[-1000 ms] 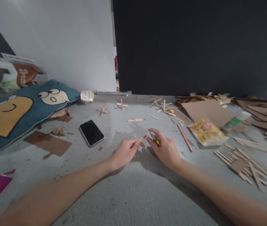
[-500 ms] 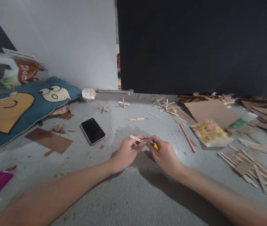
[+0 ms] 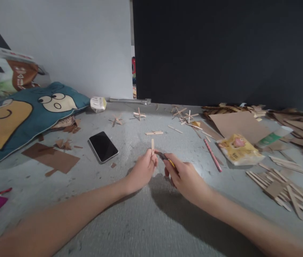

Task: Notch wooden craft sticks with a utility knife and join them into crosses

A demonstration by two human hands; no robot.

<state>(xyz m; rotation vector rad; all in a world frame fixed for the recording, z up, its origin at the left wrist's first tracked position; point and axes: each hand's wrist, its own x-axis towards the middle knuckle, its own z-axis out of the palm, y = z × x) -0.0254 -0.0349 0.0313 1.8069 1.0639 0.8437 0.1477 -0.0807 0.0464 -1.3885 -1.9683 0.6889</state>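
Observation:
Pinched in my left hand (image 3: 144, 167) is a wooden craft stick (image 3: 153, 145), its free end pointing away from me. My right hand (image 3: 187, 175) is closed around a yellow-and-black utility knife (image 3: 171, 163). The knife's dark front end reaches toward the stick beside my left fingertips; I cannot tell whether the blade touches the wood. Just beyond my hands, another craft stick (image 3: 154, 133) lies flat on the grey table. Farther back stand small crossed-stick pieces, one (image 3: 139, 114) near the middle and another (image 3: 189, 116) to its right.
A phone (image 3: 103, 147) and cut cardboard (image 3: 51, 157) lie left, near a blue cushion (image 3: 39, 114). On the right are a pink pencil (image 3: 212, 155), a yellow packet (image 3: 239, 150), a glue tube (image 3: 274, 137) and a stick bundle (image 3: 277, 189). A dark panel (image 3: 226, 53) rises behind.
My left hand has turned the craft stick from lying sideways to pointing away from me. The knife in my right hand has tilted and drawn slightly back from the left fingers.

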